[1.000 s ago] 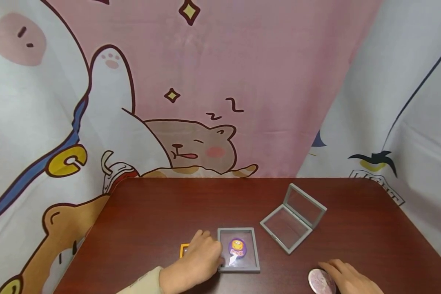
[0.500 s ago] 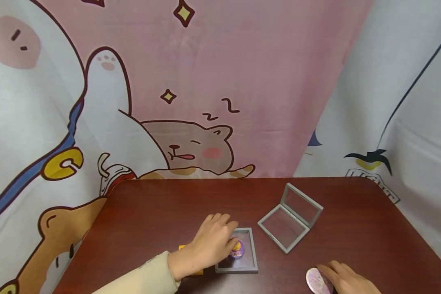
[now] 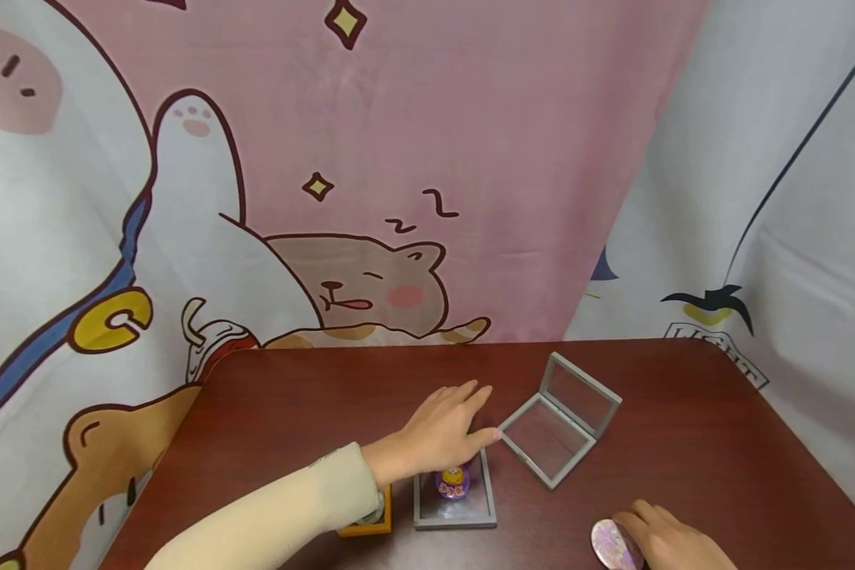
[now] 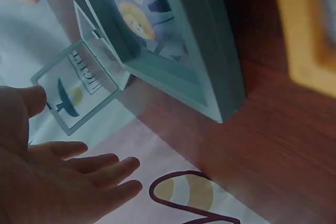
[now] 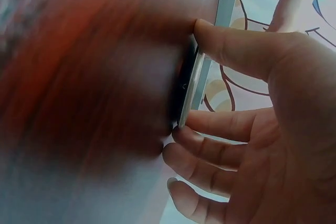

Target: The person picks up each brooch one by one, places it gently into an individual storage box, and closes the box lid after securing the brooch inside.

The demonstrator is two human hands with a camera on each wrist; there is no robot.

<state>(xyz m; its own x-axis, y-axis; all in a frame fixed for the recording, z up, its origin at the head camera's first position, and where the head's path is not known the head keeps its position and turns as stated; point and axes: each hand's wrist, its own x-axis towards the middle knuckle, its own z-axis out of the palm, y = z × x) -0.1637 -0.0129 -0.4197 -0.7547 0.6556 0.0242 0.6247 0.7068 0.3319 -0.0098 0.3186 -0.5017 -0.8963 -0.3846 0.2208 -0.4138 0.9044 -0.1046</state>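
My left hand (image 3: pixel 445 427) hovers over the back of a grey frame (image 3: pixel 456 522) holding a purple badge (image 3: pixel 453 482), its fingers spread and empty, the thumb pointing at an opened grey case (image 3: pixel 550 439). In the left wrist view the palm and fingers (image 4: pixel 105 169) touch nothing. Near the front right, my right hand (image 3: pixel 673 542) grips a round pink disc (image 3: pixel 613 545) by its edge. Seen from the right wrist, the thin disc (image 5: pixel 192 85) lies between the thumb and the fingers of that hand (image 5: pixel 278 103).
An orange-yellow frame (image 3: pixel 374 526) lies left of the grey one, partly under the left sleeve. The opened case stands back right with its lid tilted up. Behind the dark red table (image 3: pixel 292 396) hangs a printed cloth (image 3: pixel 513 158).
My left hand has moved right and away from me, from the grey frame's left edge across it, and its fingers have spread. The right hand stays with the disc.
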